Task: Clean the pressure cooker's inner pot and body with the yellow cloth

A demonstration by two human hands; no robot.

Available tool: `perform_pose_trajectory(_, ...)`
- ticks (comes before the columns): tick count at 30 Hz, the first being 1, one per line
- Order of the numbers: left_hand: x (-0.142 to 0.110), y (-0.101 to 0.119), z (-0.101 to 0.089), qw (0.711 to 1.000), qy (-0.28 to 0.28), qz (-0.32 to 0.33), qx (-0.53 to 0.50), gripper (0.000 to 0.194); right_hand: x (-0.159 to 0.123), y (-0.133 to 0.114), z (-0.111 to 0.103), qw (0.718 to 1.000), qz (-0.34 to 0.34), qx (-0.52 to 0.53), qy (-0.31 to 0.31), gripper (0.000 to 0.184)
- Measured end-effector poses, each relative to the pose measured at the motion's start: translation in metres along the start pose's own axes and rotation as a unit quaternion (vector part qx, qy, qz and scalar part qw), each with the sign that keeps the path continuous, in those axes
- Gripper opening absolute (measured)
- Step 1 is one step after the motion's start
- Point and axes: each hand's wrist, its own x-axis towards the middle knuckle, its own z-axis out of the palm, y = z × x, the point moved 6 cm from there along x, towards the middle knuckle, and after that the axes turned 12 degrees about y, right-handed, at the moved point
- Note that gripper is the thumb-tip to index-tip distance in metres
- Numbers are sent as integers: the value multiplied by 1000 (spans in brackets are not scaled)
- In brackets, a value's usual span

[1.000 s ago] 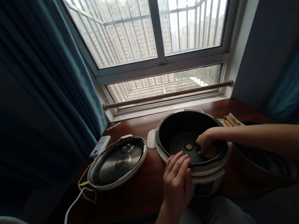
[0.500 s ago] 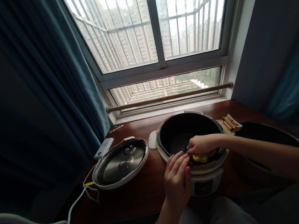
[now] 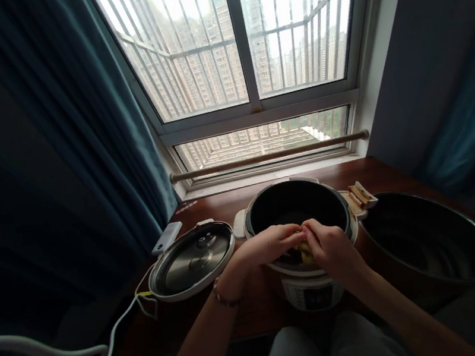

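An open white cooker (image 3: 312, 292) with a dark inside stands on the brown wooden table (image 3: 247, 297) in front of me. Both my hands meet over its near rim. My left hand (image 3: 268, 244) and my right hand (image 3: 330, 247) have their fingers closed on a small yellow cloth or sponge (image 3: 305, 250), mostly hidden between them. The cooker's lid (image 3: 191, 259) lies upside down on the table to the left.
A large dark inner pot (image 3: 432, 243) sits right of the cooker. A white cable (image 3: 110, 342) trails off the table's left edge. A small white device (image 3: 166, 237) lies behind the lid. Dark curtains hang on both sides of the barred window.
My right hand has come up out of the cooker with the yellow thing to the near rim. My left hand has left the cooker's edge and joined it there.
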Motion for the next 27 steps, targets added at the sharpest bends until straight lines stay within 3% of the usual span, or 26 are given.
perform_pose_trajectory(1, 3, -1, 4, 998, -65, 1, -16, 42, -5, 3, -4, 1000, 9, 5, 26, 27)
perform_pose_trajectory(3, 7, -3, 9, 990, -141, -7, -25, 44, -15, 8, -14, 995, -7, 10, 99, 25)
perform_pose_trajectory(7, 15, -8, 2, 984, -180, 0, 14, 36, -38, 18, -28, 972, -78, -4, 220, 18)
perform_pose_trajectory(10, 31, -20, -17, 982, -117, 23, 146, 31, -48, 24, -29, 967, -108, -7, 230, 16)
perform_pose_trajectory(13, 56, -36, -33, 953, -7, 29, 303, 37, -49, 27, -27, 968, -118, 5, 223, 12)
perform_pose_trajectory(15, 73, -45, -33, 932, 39, 35, 360, 38, -49, 28, -27, 967, -116, 11, 228, 11)
perform_pose_trajectory(17, 90, -51, -24, 923, 41, 45, 379, 39, -49, 28, -27, 965, -120, 13, 234, 12)
perform_pose_trajectory(20, 109, -64, 0, 925, -28, 46, 377, 42, -49, 28, -27, 963, -126, 18, 240, 12)
perform_pose_trajectory(23, 116, -79, 22, 925, -98, 28, 365, 49, -50, 29, -26, 963, -125, 27, 236, 13)
perform_pose_trajectory(27, 117, -92, 35, 940, -131, 4, 315, 56, -51, 29, -27, 963, -124, 35, 236, 15)
